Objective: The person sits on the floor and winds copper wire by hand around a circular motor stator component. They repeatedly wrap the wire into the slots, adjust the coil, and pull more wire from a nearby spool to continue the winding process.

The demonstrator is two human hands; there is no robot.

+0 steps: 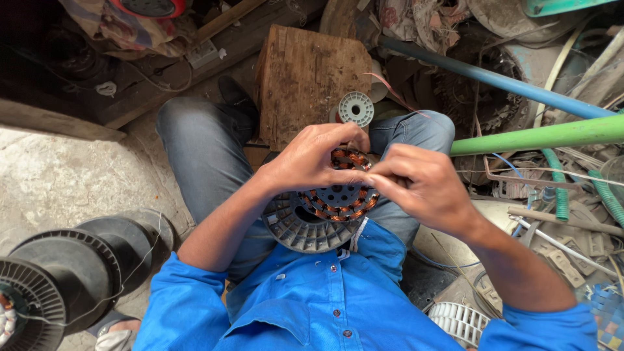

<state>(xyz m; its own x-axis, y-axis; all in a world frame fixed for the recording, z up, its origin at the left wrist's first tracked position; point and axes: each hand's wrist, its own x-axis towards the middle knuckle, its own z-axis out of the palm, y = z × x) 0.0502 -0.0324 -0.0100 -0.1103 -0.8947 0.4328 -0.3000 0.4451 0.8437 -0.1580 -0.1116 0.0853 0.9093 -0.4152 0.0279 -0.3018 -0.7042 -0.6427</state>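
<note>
A round grey motor stator [328, 208] with copper windings rests in my lap, on top of a grey ribbed motor cover [296, 231]. My left hand [309, 158] grips the stator's upper left edge, fingers curled over the coils. Over the upper right side, my right hand [422, 185] has its fingertips pinched together at the windings, touching the left hand's fingers. A thin copper wire seems to run between them; it is too fine to make out.
A wooden block [312, 78] stands in front of my knees with a white plastic spool [355, 108] beside it. Large black wire spools [71, 273] sit at the lower left. Blue pipe [494, 79], green pipe [539, 135] and scrap parts crowd the right.
</note>
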